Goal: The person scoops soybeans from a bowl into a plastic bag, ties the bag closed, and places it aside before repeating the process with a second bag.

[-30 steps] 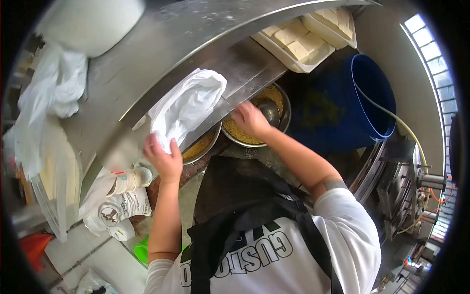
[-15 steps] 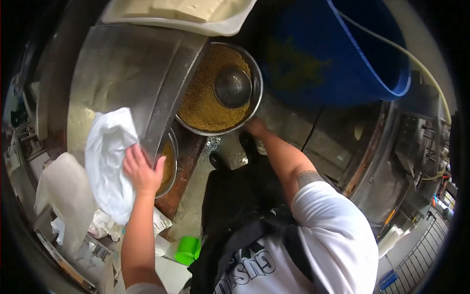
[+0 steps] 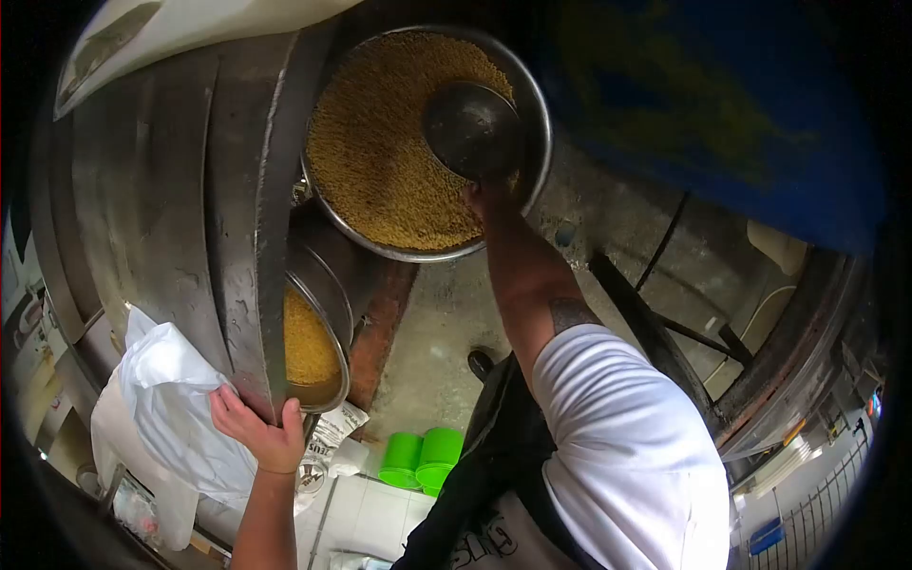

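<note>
My right hand (image 3: 486, 195) reaches into a large steel basin (image 3: 533, 90) full of yellow-brown grain and grips the handle of a dark metal scoop (image 3: 470, 128) that lies in the grain. My left hand (image 3: 252, 427) rests on the front edge of the steel counter (image 3: 161, 199) and holds a crumpled white plastic bag (image 3: 166, 408) against it. A second steel bowl (image 3: 318, 347) of yellow grain sits half under the counter edge, just right of my left hand.
A big blue tub (image 3: 760, 123) stands right of the basin. A white tray (image 3: 142, 33) sits at the counter's far end. Two green cups (image 3: 423, 459) lie on the floor below. Metal machine frames (image 3: 760, 380) run along the right.
My view has dropped closer over the basin. My right hand moved from the basin's near rim onto the scoop. My left hand slid down the counter edge with the bag.
</note>
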Demonstrator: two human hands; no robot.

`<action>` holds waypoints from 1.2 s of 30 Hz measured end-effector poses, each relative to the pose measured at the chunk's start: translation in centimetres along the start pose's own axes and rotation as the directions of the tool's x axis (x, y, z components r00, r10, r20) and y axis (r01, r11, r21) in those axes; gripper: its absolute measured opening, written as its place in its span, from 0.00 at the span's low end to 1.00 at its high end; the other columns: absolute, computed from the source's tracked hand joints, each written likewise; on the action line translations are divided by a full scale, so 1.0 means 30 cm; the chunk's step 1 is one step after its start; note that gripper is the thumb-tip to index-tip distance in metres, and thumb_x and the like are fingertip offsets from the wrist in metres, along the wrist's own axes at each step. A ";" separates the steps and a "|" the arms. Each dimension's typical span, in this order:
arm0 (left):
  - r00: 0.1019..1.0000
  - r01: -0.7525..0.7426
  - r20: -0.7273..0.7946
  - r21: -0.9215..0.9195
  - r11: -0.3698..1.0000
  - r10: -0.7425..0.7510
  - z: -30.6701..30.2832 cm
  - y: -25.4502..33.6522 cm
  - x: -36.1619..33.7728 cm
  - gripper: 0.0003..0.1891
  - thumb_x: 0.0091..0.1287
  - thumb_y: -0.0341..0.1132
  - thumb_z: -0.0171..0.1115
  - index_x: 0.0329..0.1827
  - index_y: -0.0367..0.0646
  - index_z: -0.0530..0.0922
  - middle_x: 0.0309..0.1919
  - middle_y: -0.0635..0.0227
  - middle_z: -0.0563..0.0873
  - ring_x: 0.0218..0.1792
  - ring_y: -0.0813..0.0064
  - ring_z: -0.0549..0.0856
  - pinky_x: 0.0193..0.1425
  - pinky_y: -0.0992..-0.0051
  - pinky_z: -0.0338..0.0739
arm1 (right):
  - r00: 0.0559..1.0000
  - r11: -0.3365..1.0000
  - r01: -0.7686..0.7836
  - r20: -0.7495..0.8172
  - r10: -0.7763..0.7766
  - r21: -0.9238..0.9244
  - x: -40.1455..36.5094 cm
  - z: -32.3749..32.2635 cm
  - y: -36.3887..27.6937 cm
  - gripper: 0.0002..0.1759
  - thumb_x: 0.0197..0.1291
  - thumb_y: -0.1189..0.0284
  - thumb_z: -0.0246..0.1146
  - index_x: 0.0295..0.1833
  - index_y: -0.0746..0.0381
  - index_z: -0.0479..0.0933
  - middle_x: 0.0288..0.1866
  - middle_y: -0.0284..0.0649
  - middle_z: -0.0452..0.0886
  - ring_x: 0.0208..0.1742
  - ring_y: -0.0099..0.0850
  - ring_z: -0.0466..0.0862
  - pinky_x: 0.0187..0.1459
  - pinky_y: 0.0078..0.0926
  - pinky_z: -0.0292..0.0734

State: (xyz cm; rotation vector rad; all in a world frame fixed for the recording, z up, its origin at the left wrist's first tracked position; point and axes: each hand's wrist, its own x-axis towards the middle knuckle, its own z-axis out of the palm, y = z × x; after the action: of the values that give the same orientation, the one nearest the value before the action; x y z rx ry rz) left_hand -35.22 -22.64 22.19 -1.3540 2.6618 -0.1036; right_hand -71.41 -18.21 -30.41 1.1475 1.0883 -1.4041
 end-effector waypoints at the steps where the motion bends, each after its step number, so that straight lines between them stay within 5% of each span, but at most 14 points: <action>1: 1.000 0.009 0.009 0.001 1.000 -0.009 -0.001 -0.002 -0.003 0.50 0.70 0.58 0.65 0.80 0.25 0.56 0.76 0.30 0.60 0.76 0.34 0.60 0.79 0.42 0.50 | 1.000 1.000 -0.003 -0.007 0.003 0.000 -0.069 0.007 -0.028 0.30 0.71 0.69 0.67 0.75 0.59 0.69 0.58 0.49 0.83 0.62 0.53 0.83 0.52 0.40 0.85; 3: 1.000 0.004 0.013 0.002 1.000 -0.004 -0.002 0.001 -0.002 0.50 0.70 0.57 0.64 0.80 0.24 0.55 0.76 0.30 0.59 0.76 0.34 0.60 0.79 0.42 0.50 | 0.944 0.775 0.320 0.254 -0.211 -0.545 -0.194 -0.006 -0.071 0.35 0.67 0.72 0.69 0.78 0.59 0.65 0.71 0.52 0.74 0.66 0.53 0.80 0.52 0.41 0.86; 7: 1.000 -0.009 0.013 0.017 1.000 0.009 -0.007 0.005 0.004 0.50 0.70 0.56 0.64 0.80 0.24 0.55 0.76 0.30 0.59 0.76 0.34 0.59 0.80 0.41 0.50 | 0.898 0.837 0.430 0.066 -0.435 -0.338 -0.173 0.012 -0.133 0.39 0.67 0.76 0.68 0.80 0.60 0.59 0.78 0.55 0.64 0.72 0.52 0.75 0.63 0.45 0.83; 9: 1.000 -0.009 0.012 0.013 1.000 0.009 -0.005 0.004 0.004 0.50 0.70 0.55 0.64 0.81 0.23 0.54 0.76 0.30 0.59 0.76 0.34 0.59 0.80 0.41 0.49 | 0.525 -0.067 0.596 0.451 -0.722 -0.800 -0.300 0.035 -0.230 0.45 0.63 0.79 0.69 0.82 0.61 0.55 0.80 0.60 0.58 0.76 0.55 0.71 0.74 0.47 0.74; 12: 1.000 0.003 0.023 0.005 1.000 -0.003 -0.007 0.014 0.002 0.50 0.71 0.55 0.64 0.81 0.23 0.53 0.76 0.30 0.58 0.76 0.33 0.58 0.80 0.41 0.49 | 0.365 -0.256 0.663 0.602 -0.710 -0.704 -0.470 0.178 -0.337 0.47 0.61 0.83 0.65 0.85 0.62 0.52 0.81 0.61 0.57 0.79 0.58 0.66 0.79 0.46 0.67; 14: 1.000 0.018 0.019 0.010 1.000 -0.018 -0.004 0.013 0.004 0.50 0.71 0.54 0.64 0.81 0.23 0.52 0.77 0.30 0.58 0.76 0.33 0.58 0.80 0.41 0.48 | 0.309 -0.635 0.349 0.724 -0.617 -0.690 -0.467 0.310 -0.374 0.47 0.63 0.86 0.58 0.87 0.56 0.50 0.84 0.60 0.55 0.80 0.59 0.64 0.78 0.47 0.69; 18: 1.000 0.000 0.016 0.013 1.000 0.000 -0.009 0.018 0.012 0.52 0.69 0.58 0.64 0.81 0.24 0.53 0.75 0.30 0.58 0.73 0.33 0.60 0.77 0.39 0.51 | 0.436 -0.755 0.298 0.787 -0.437 -0.584 -0.465 0.450 -0.327 0.45 0.70 0.80 0.54 0.88 0.44 0.48 0.86 0.56 0.52 0.80 0.57 0.66 0.75 0.46 0.74; 22: 1.000 -0.008 0.026 0.002 1.000 0.008 -0.006 0.016 0.004 0.52 0.69 0.57 0.65 0.81 0.24 0.52 0.76 0.30 0.57 0.73 0.33 0.59 0.78 0.39 0.50 | 0.491 -0.737 0.338 0.778 -0.392 -0.585 -0.387 0.474 -0.307 0.43 0.73 0.74 0.57 0.88 0.44 0.47 0.85 0.55 0.57 0.77 0.53 0.71 0.73 0.46 0.76; 24: 1.000 -0.010 0.023 -0.001 1.000 0.010 -0.005 0.017 0.005 0.52 0.69 0.56 0.65 0.81 0.23 0.52 0.76 0.29 0.57 0.73 0.33 0.59 0.78 0.39 0.49 | 0.703 -0.492 0.495 0.663 -0.259 -0.717 -0.429 0.469 -0.352 0.43 0.74 0.72 0.58 0.88 0.47 0.47 0.83 0.55 0.63 0.75 0.50 0.75 0.72 0.46 0.76; 28: 1.000 -0.014 0.023 -0.011 1.000 0.014 -0.011 0.023 0.007 0.49 0.72 0.53 0.63 0.82 0.23 0.51 0.77 0.30 0.57 0.77 0.33 0.57 0.80 0.41 0.46 | 0.811 -0.445 0.461 0.568 -0.140 -0.768 -0.122 0.304 -0.326 0.42 0.74 0.73 0.60 0.88 0.42 0.51 0.83 0.54 0.62 0.74 0.49 0.76 0.71 0.54 0.78; 31: 0.999 -0.024 0.020 -0.042 0.999 0.025 -0.006 0.010 0.000 0.49 0.72 0.52 0.63 0.81 0.23 0.51 0.77 0.29 0.57 0.77 0.32 0.57 0.80 0.40 0.46 | 0.789 -0.224 0.570 0.603 -0.122 -0.791 -0.083 0.204 -0.259 0.38 0.75 0.65 0.62 0.87 0.46 0.57 0.81 0.54 0.66 0.72 0.53 0.77 0.71 0.54 0.76; 33: 0.999 -0.023 0.034 -0.025 0.999 0.024 -0.015 0.011 0.000 0.49 0.71 0.52 0.63 0.81 0.22 0.51 0.77 0.29 0.56 0.77 0.32 0.57 0.80 0.40 0.46 | 0.938 0.157 0.335 0.314 -0.144 -0.929 -0.165 0.166 -0.234 0.35 0.76 0.70 0.57 0.86 0.56 0.57 0.76 0.54 0.73 0.71 0.46 0.79 0.68 0.48 0.81; 34: 0.999 -0.024 0.043 -0.023 0.999 0.025 -0.014 0.013 0.004 0.50 0.71 0.52 0.64 0.81 0.22 0.51 0.77 0.29 0.56 0.77 0.32 0.57 0.80 0.40 0.46 | 0.938 0.159 0.337 0.317 -0.141 -0.928 -0.127 0.133 -0.251 0.35 0.76 0.70 0.57 0.86 0.56 0.57 0.76 0.54 0.73 0.71 0.46 0.79 0.68 0.48 0.81; 36: 0.999 -0.034 0.038 -0.006 0.999 0.034 -0.015 0.009 0.007 0.50 0.71 0.52 0.64 0.81 0.22 0.51 0.77 0.29 0.56 0.76 0.32 0.57 0.80 0.40 0.46 | 0.956 0.511 0.206 0.284 0.077 -0.834 0.055 -0.005 -0.227 0.32 0.77 0.71 0.57 0.83 0.59 0.60 0.79 0.56 0.67 0.72 0.51 0.77 0.69 0.56 0.79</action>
State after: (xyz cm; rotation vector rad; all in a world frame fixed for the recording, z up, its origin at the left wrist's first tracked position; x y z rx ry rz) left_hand -35.63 -22.64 22.58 -1.2979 2.6539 -0.0664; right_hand -78.27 -17.51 -31.70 0.1408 1.3751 -0.8060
